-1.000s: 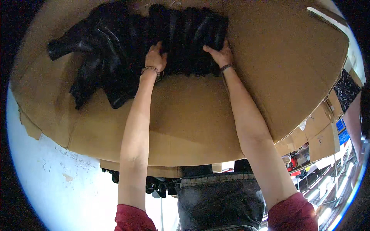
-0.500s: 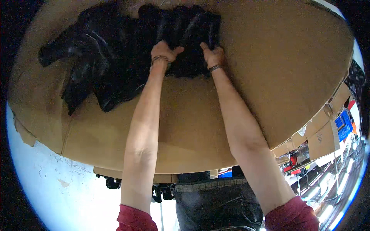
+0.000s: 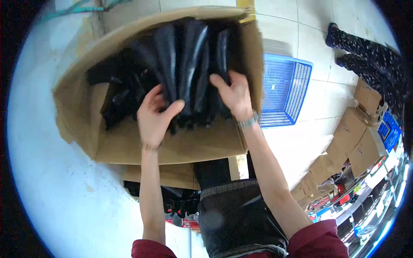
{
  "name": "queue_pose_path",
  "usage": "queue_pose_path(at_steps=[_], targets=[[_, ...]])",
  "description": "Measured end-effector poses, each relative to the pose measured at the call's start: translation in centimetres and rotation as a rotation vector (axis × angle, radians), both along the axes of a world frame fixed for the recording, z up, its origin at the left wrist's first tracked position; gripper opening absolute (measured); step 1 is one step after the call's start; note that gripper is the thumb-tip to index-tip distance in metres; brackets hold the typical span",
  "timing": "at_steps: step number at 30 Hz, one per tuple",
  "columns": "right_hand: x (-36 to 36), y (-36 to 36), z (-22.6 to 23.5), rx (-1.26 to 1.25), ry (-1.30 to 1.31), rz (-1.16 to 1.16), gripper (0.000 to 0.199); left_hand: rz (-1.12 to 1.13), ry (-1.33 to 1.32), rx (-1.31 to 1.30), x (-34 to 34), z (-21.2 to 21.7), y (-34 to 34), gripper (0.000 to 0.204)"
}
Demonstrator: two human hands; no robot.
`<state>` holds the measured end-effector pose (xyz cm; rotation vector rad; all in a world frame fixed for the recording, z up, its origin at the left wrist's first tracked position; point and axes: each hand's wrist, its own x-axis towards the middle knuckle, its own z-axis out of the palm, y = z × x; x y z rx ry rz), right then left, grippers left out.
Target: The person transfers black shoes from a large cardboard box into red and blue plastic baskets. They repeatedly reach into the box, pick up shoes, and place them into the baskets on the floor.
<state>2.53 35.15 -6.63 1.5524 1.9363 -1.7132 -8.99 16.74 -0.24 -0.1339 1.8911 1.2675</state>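
Inside a cardboard box [image 3: 172, 150] lie several long, glossy black pieces [image 3: 188, 64] side by side; their exact kind I cannot make out. My left hand [image 3: 155, 116] is at the near left of this row, thumb and fingers apart, with the fingertips against or close to the black pieces. At the row's right end is my right hand [image 3: 234, 95], its thumb and fingers also spread around a black piece's lower end. Neither hand is visibly closed on anything. Further black pieces [image 3: 120, 103] lie in a looser heap to the left, partly in shadow.
On the tiled floor [image 3: 279, 30] right of the box stands a blue plastic basket [image 3: 284, 121]. A person's leg in patterned dark trousers [image 3: 365, 45] shows at the far right. Cardboard boxes [image 3: 344, 129] stand below it. A pale wall [image 3: 38, 142] bounds the left side.
The view has drawn back, so the box's rim, the floor and the basket now show. My hands have loosened from the black pieces, fingers further apart; the row now stands nearer the box's right wall.
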Motion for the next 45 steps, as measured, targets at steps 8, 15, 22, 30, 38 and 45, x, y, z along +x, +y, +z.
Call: queue_pose_path(at_steps=[8, 15, 22, 30, 38, 45], targets=[[9.5, 6.7, 21.4, -0.154, 0.217, -0.167, 0.027, -0.256, 0.435, -0.135, 8.6, 21.7, 6.1, 0.089], [29.4, 14.5, 17.5, 0.065, -0.150, -0.462, 0.027, -0.606, 0.060, 0.120, 22.0, 9.8, 18.5, 0.076], [38.6, 16.7, -18.9, -0.104, -0.365, -0.289, 0.068, -0.705, 0.196, 0.275, 34.9, -4.7, 19.9, 0.070], [44.3, 18.7, -24.9, 0.656, -0.544, 0.367, 0.093, -0.601, 0.285, 0.175, 16.7, 7.0, 8.6, 0.017], [14.9, 11.4, 9.2, 0.256, 0.224, -0.058, 0.036, -0.855, 0.158, -0.980, 1.1, -11.1, -15.6, 0.059], [-5.9, 0.2, 7.9, -0.005, 0.364, 0.015, 0.038, -0.949, 0.400, -1.088, -0.5, -21.0, -17.2, 0.087]])
